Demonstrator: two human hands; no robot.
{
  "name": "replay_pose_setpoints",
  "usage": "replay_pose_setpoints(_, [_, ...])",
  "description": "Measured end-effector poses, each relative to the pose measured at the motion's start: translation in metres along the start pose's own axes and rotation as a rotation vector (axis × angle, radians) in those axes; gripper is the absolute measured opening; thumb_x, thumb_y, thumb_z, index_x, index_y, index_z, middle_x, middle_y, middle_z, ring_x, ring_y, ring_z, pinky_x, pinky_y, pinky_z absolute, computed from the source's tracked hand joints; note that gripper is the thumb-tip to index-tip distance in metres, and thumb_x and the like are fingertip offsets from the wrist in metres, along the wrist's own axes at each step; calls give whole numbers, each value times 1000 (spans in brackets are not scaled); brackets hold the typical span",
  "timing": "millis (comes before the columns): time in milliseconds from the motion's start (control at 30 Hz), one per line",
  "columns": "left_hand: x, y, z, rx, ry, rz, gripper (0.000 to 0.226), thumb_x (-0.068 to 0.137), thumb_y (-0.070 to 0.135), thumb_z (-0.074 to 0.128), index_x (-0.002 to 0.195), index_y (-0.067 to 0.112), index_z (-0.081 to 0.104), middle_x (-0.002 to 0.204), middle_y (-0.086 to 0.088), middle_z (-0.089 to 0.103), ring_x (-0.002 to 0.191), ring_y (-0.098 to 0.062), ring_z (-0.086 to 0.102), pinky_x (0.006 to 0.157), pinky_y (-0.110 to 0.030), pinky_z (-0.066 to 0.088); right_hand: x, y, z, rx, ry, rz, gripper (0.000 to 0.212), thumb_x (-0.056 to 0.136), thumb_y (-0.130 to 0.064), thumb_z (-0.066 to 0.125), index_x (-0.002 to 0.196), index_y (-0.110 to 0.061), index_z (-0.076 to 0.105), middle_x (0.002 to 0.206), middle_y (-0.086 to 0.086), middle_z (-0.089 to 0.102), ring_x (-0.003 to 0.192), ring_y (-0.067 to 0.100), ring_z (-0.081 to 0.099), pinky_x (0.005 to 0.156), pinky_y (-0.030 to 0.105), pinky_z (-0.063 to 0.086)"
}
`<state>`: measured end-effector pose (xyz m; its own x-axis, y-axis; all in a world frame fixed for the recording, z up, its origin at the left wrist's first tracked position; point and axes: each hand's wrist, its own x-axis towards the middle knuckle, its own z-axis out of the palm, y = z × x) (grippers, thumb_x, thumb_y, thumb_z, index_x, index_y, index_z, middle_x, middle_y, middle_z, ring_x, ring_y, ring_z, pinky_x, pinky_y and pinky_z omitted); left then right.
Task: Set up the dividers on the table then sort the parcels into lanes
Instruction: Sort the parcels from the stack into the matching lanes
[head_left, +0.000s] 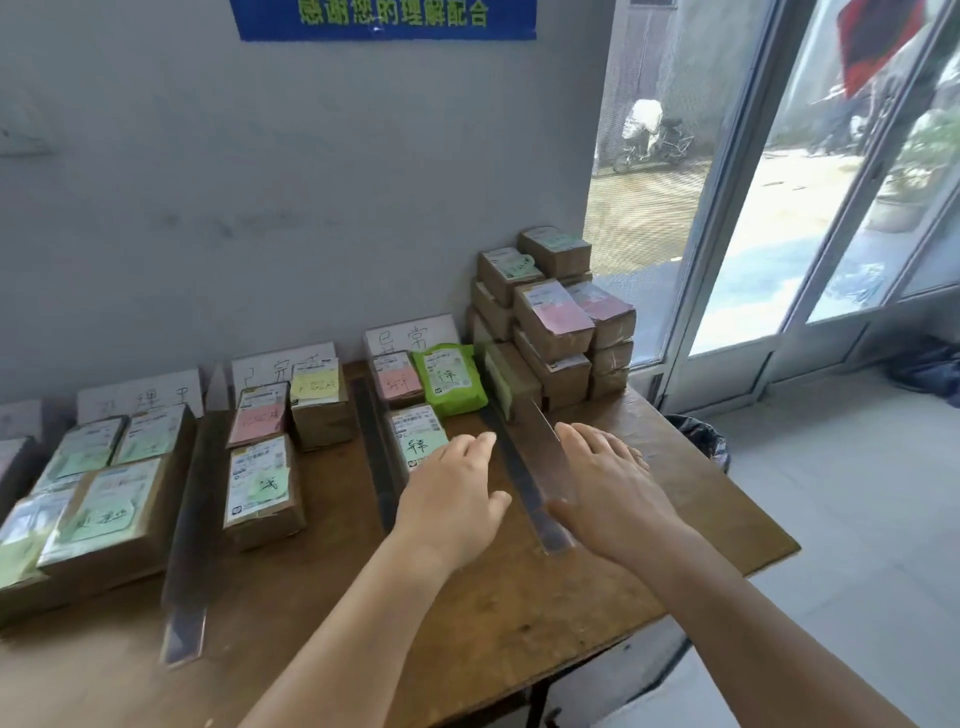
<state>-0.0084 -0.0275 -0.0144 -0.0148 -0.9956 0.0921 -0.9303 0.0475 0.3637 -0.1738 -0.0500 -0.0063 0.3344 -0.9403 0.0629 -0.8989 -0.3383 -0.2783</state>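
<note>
On the wooden table (649, 582), both hands (452, 499) (613, 493) reach palm-down flanking a divider (524, 467), fingers straight, holding nothing.

Both bare forearms reach forward from the bottom edge of the view, converging toward the clear divider (524, 467). The left hand (449, 499) lies palm down just left of the divider, fingers straight and together, pointing up and right toward it. The right hand (608, 488) sits just right of the divider, palm down, fingers stretched forward along it, thumb reaching toward its near end. Neither hand curls round anything.
</note>
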Motion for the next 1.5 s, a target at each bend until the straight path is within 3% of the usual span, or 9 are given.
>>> replay_pose_setpoints(300, [97,25,11,-61,-1,57,67,94,41,54,151,24,24,151,3,35,138,-16,33,109,-32,32,62,51,-23,42,50,115,80,90,-45,58,152,-24,12,159,-5,18,147,18,11,118,38,14])
replay_pose_setpoints(600, [197,30,21,-180,1,-4,66,95,43,52,151,22,25,149,-2,38,134,-23,40,104,-35,37,137,93,-34,79,75,198,74,91,-46,55,151,-21,19,157,-2,21,144,21,19,117,40,20])
replay_pose_setpoints(933, [272,47,54,-383,3,-273,70,97,45,47,153,16,16,154,-7,28,138,-25,34,107,-36,33,229,160,-37,248,47,261,73,91,-43,55,151,-22,18,145,4,39,131,26,38,104,41,37])
replay_pose_setpoints(1200, [303,56,79,-461,18,-542,72,98,48,41,154,11,13,158,-10,23,143,-27,26,112,-37,26,296,218,-20,391,3,317,76,90,-47,54,150,-14,19,150,9,37,135,29,36,106,42,34])
replay_pose_setpoints(1333, [308,58,88,-484,39,-607,70,98,49,41,153,13,16,154,-8,33,139,-27,34,110,-39,31,314,229,-15,402,-47,316,71,92,-49,51,146,-10,26,141,13,47,129,32,44,100,40,36])
replay_pose_setpoints(1500, [309,64,90,-506,94,-641,48,98,46,43,137,18,43,133,-3,55,119,-24,53,98,-37,45,326,234,-6,460,-90,289,46,93,-48,49,119,-10,49,113,10,64,106,30,58,84,36,42])
